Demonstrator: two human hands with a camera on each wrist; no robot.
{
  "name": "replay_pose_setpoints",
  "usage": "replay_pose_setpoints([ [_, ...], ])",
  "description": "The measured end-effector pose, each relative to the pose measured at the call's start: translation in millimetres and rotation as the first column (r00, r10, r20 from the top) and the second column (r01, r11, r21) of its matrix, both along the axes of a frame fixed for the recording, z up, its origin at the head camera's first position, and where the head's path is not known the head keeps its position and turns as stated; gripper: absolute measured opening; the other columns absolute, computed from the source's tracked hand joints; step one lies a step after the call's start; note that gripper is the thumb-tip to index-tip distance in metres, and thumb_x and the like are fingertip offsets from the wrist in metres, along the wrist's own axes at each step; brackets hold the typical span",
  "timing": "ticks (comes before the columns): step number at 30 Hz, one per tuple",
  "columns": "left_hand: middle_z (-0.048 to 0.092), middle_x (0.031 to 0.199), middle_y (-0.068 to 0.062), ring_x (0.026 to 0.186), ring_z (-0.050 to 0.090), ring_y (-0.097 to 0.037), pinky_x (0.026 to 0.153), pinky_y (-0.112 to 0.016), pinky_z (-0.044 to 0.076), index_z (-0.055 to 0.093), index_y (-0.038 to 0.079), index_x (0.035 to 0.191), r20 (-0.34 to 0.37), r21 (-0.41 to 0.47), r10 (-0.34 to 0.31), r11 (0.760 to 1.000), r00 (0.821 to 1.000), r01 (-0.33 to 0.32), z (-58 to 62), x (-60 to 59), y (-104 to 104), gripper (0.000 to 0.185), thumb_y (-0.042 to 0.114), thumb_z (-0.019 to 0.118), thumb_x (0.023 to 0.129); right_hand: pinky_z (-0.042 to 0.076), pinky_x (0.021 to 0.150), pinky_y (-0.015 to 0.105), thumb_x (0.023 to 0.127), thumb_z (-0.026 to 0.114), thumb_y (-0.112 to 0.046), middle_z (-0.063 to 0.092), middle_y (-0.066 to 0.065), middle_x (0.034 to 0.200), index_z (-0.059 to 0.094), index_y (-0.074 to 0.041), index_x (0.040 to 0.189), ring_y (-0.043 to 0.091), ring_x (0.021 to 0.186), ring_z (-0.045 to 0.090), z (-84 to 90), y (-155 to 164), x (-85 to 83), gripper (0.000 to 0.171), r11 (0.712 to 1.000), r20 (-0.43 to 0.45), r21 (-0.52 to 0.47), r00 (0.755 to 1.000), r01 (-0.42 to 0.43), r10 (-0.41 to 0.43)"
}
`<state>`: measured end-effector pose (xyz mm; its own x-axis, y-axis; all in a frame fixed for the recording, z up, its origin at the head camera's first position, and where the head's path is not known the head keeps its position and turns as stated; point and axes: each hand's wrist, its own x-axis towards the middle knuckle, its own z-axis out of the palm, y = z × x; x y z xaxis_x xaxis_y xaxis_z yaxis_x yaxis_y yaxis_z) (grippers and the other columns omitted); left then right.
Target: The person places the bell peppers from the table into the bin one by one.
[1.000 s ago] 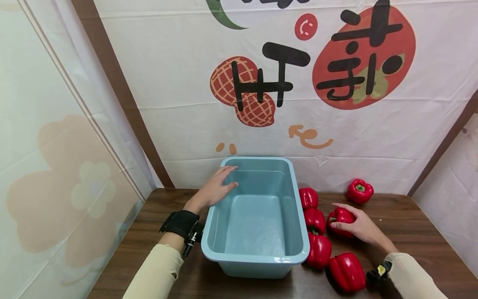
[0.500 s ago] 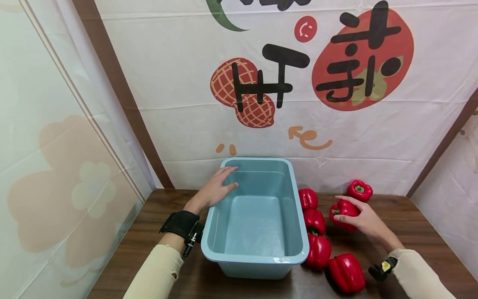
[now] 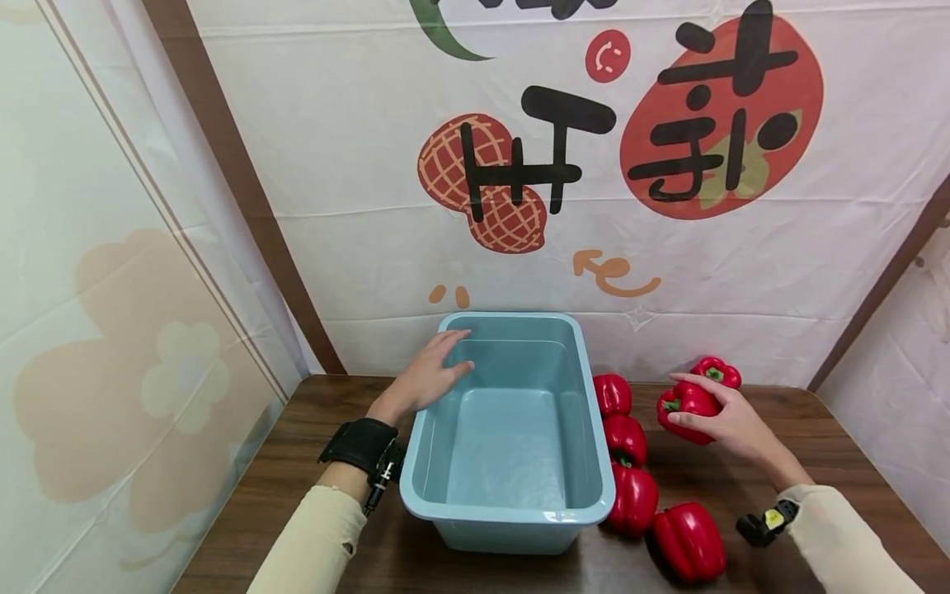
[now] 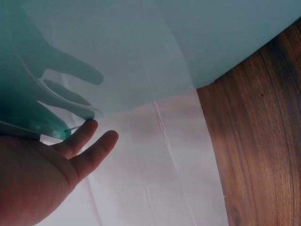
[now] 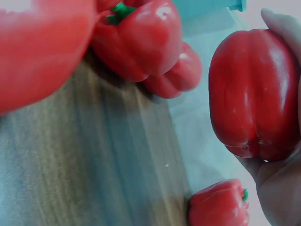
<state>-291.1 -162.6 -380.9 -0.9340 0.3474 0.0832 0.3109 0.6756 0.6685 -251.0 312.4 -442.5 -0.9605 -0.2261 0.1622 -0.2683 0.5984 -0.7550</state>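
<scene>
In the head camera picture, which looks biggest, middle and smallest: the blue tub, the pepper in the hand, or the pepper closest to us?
1. Blue tub, by far the biggest.
2. Closest pepper.
3. Held pepper in the right hand, though it is farther away and partly covered, so these two may be alike.

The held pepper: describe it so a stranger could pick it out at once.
Start at the blue tub on the wooden table; six red peppers are to its right. The one meant, the held pepper, is in the right hand, lifted off the table. It alone is gripped by fingers; the others lie untouched.
</scene>
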Motion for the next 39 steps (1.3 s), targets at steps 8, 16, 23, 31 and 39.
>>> replay_pose_setpoints([
  [8, 0.027, 0.161, -0.009, 0.148, 0.025, -0.032, 0.114, -0.058, 0.029, 0.032, 0.016, 0.156, 0.012, 0.004, 0.016, 1.000, 1.000, -0.016, 1.5, 0.7, 2, 0.062, 0.036, 0.054, 0.101, 0.056, 0.070, 0.031, 0.086, 0.076, -0.028, 0.046, 0.021, 0.133, 0.049, -0.012, 0.143, 0.040, 0.117, 0.041, 14.4, -4, 0.2, 0.065, 1.000, -0.026, -0.009, 1.000, 0.004, -0.004],
  [16, 0.025, 0.161, -0.009, 0.148, 0.025, -0.033, 0.114, -0.058, 0.029, 0.030, 0.015, 0.157, 0.020, 0.001, 0.008, 1.000, 1.000, -0.008, 1.3, -1.9, 3, 0.063, 0.036, 0.053, 0.102, 0.055, 0.070, 0.031, 0.086, 0.076, -0.029, 0.043, 0.022, 0.134, 0.049, -0.014, 0.143, 0.042, 0.118, 0.041, 20.8, -6, 0.9, 0.066, 1.000, -0.035, -0.010, 0.999, 0.016, -0.016],
  [23, 0.025, 0.162, -0.010, 0.148, 0.026, -0.033, 0.114, -0.057, 0.029, 0.030, 0.015, 0.157, 0.023, 0.002, 0.013, 1.000, 1.000, -0.013, 1.8, -4.9, 5, 0.063, 0.035, 0.053, 0.102, 0.057, 0.068, 0.030, 0.087, 0.075, -0.025, 0.047, 0.019, 0.131, 0.049, -0.013, 0.143, 0.037, 0.114, 0.044, 30.9, -9, 0.5, 0.063, 0.999, -0.059, -0.035, 0.998, 0.008, -0.010],
  [31, 0.024, 0.162, -0.010, 0.148, 0.026, -0.034, 0.114, -0.057, 0.029, 0.029, 0.016, 0.157, 0.015, 0.000, 0.006, 1.000, 1.000, -0.006, 1.7, -9.5, 7, 0.063, 0.034, 0.053, 0.102, 0.057, 0.070, 0.029, 0.089, 0.073, -0.021, 0.053, 0.017, 0.129, 0.049, -0.014, 0.144, 0.031, 0.110, 0.049, 42.0, -14, -0.9, 0.061, 0.998, -0.080, -0.057, 0.997, -0.007, 0.003],
  [39, 0.024, 0.162, -0.011, 0.148, 0.026, -0.034, 0.114, -0.058, 0.029, 0.029, 0.016, 0.157, 0.017, -0.013, -0.009, 1.000, 1.000, 0.009, 2.2, -12.3, 6, 0.063, 0.033, 0.053, 0.102, 0.056, 0.071, 0.027, 0.088, 0.074, -0.020, 0.051, 0.018, 0.134, 0.047, -0.014, 0.145, 0.034, 0.115, 0.046, 50.0, -18, -2.8, 0.064, 0.998, -0.074, -0.067, 0.997, -0.013, 0.008],
])
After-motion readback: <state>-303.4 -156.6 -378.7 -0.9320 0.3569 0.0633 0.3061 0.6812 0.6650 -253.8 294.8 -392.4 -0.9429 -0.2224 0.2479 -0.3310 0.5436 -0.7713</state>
